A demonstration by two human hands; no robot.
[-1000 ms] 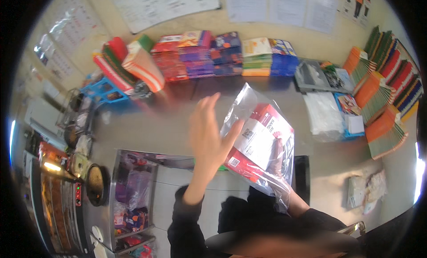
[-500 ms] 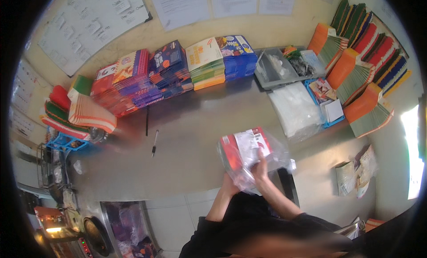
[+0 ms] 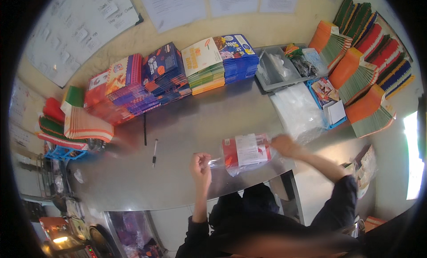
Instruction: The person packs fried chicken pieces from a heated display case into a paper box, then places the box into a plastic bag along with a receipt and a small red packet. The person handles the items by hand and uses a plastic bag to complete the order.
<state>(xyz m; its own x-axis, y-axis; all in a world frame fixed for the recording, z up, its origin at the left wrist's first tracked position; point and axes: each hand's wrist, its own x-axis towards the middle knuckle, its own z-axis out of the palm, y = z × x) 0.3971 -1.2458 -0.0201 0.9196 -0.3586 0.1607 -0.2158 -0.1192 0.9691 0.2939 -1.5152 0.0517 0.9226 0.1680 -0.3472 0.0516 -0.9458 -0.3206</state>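
Note:
A red packet (image 3: pixel 230 154) with a white label (image 3: pixel 247 150) lies flat in a clear plastic bag (image 3: pixel 240 170) near the table's front edge. At its left side, my left hand (image 3: pixel 201 170) pinches a drawn-out end of the bag, fingers closed. My right hand (image 3: pixel 287 146) is at the other end, its fingers curled against the bag's right edge; motion blurs it somewhat. Packet and bag rest on the metal table (image 3: pixel 191 129).
Stacks of flat printed packs (image 3: pixel 164 66) line the wall. To the right stand a grey divided tray (image 3: pixel 271 85), clear plastic bags (image 3: pixel 296 109), a blue basket (image 3: pixel 340 123) and orange-and-green packs (image 3: pixel 353 73). A pen (image 3: pixel 155 153) and a black strip (image 3: pixel 145 130) lie to the left.
The bagged packet has come down from both hands onto the table. My left hand has moved left to the bag's end, my right hand to its right edge.

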